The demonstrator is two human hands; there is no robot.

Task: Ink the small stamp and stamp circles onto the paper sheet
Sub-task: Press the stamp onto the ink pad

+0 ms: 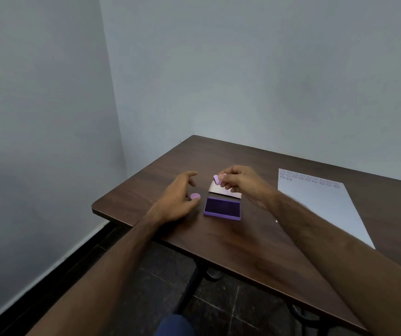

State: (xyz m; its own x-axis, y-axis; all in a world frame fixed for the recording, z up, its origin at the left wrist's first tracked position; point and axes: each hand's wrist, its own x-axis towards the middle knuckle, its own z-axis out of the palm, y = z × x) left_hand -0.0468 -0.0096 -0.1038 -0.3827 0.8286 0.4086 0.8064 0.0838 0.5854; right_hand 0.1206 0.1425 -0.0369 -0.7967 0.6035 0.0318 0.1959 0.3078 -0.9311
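Observation:
An open purple ink pad (222, 207) lies on the dark wooden table (231, 238), its lid (221, 189) tilted up behind the dark ink. My right hand (239, 181) hovers above the lid and pinches a small pink stamp (217, 179) between its fingertips. Left of the pad, my left hand (174, 200) rests low with fingers apart, beside a small round pink cap (195, 196) on the table; whether it touches the cap I cannot tell. The white paper sheet (320, 202) lies to the right, with rows of stamped circles (308, 178) along its far edge.
Pale walls (243, 69) stand close behind and to the left of the table. The table's near-left edge (146, 229) drops to a dark tiled floor (219, 299), where black table legs show.

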